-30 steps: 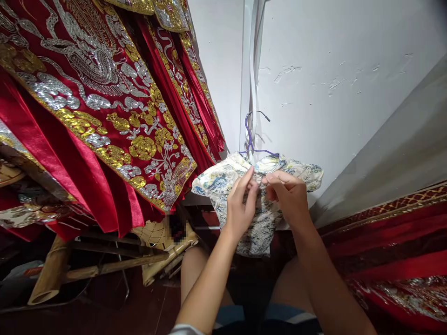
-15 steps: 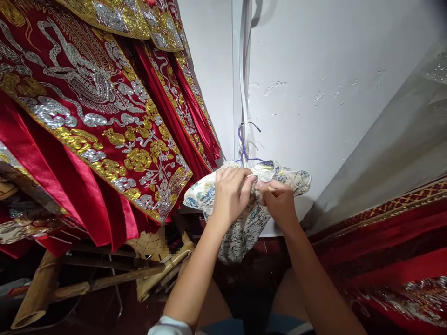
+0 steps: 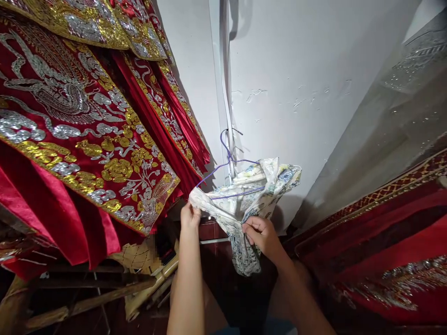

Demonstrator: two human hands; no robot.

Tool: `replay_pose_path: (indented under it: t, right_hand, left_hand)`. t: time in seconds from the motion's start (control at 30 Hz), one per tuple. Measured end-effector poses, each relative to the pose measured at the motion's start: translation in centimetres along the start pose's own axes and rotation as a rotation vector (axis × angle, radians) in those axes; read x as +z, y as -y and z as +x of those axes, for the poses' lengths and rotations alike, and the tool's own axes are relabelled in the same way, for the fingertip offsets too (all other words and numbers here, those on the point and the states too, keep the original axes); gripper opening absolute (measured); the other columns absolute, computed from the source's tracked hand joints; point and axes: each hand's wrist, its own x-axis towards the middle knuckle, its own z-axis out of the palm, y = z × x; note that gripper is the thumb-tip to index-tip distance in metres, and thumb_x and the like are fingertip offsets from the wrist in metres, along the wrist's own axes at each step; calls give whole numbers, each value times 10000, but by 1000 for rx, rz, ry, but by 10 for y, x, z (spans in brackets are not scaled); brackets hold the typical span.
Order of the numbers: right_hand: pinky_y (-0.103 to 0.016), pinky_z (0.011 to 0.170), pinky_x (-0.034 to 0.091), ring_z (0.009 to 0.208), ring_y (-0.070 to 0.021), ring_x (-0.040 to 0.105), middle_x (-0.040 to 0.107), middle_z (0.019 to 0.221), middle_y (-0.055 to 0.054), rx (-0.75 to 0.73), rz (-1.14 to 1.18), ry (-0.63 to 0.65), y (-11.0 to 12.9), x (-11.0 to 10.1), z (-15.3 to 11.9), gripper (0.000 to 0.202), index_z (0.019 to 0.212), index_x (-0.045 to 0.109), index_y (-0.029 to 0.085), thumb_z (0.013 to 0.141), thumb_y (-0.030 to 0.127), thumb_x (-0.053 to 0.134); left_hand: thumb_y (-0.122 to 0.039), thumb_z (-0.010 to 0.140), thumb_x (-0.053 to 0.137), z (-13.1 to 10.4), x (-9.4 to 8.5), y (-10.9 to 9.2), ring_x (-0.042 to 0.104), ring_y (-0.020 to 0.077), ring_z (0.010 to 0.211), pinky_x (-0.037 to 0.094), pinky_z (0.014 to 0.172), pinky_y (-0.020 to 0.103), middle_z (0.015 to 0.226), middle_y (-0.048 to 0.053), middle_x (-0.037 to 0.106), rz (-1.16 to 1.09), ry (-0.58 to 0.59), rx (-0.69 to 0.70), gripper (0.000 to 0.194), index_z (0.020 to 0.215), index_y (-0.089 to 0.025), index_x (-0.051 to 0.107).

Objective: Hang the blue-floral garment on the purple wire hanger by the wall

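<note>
A pale floral-print shirt [image 3: 258,186] hangs on a purple clothes hanger [image 3: 228,156] in front of the white wall. Its neckline gapes, so the hanger's bottom bar shows inside. The hook is up against a narrow white strip on the wall. My left hand [image 3: 191,214] is closed on the shirt's left shoulder, by the end of the hanger; some of its fingers are hidden behind the cloth. Lower down, my right hand [image 3: 260,235] pinches the shirt's front edge near the middle. Below it the cloth hangs in a narrow, bunched fold.
Red cloth [image 3: 87,116] with gold and silver sequin embroidery hangs close on the left. Bamboo poles [image 3: 150,288] stand beneath it. A grey panel [image 3: 377,116] slants along the right, with more red fabric [image 3: 401,242] below it.
My left hand has moved left from the collar to the shirt's shoulder, and my right hand has gone lower. The neckline has spread, showing more of the hanger. The view has shifted slightly.
</note>
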Motion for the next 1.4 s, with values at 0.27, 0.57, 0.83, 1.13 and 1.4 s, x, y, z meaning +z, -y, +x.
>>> replay_pose_path:
  t: [0.27, 0.57, 0.83, 1.13, 1.4]
  right_hand:
    - [-241, 424, 263, 360, -95, 327, 395, 368, 68, 50, 167, -75, -36, -33, -19, 238, 518, 501, 221, 736, 309, 535]
    - [-335, 802, 497, 873, -235, 615, 665, 897, -55, -66, 51, 10, -48, -37, -22, 251, 930, 645, 214, 862, 448, 584]
    - [-281, 646, 459, 678, -187, 566, 633, 720, -5, -63, -20, 281, 3, -22, 5, 112, 802, 651, 192, 799, 214, 541]
    - [-282, 745, 470, 805, -190, 601, 674, 846, -38, -256, -94, -150, 22, -35, 107, 284, 960, 676, 166, 809, 295, 473]
    - [-266, 576, 306, 605, -143, 391, 417, 595, 37, -212, -247, -80, -6, -43, 106, 188, 621, 450, 218, 777, 309, 504]
  left_hand:
    - [-163, 628, 774, -64, -20, 65, 652, 168, 705, 514, 645, 252, 732, 44, 692, 240, 133, -213, 177, 762, -115, 669]
    - [-492, 851, 660, -135, 20, 31, 573, 160, 752, 455, 715, 253, 801, 24, 610, 430, 652, 3, 311, 871, -183, 641]
    - [-417, 945, 548, -130, 3, 14, 543, 236, 1157, 400, 1001, 327, 1200, 83, 597, 681, 791, 201, 242, 1101, -241, 602]
    - [-521, 891, 550, -115, -62, -29, 495, 163, 590, 400, 644, 264, 608, -5, 572, 1408, 1056, -50, 452, 615, -169, 614]
    - [-464, 833, 580, -60, -73, -97, 635, 333, 1157, 390, 1092, 464, 1142, 129, 736, 1529, 674, 384, 333, 954, -213, 761]
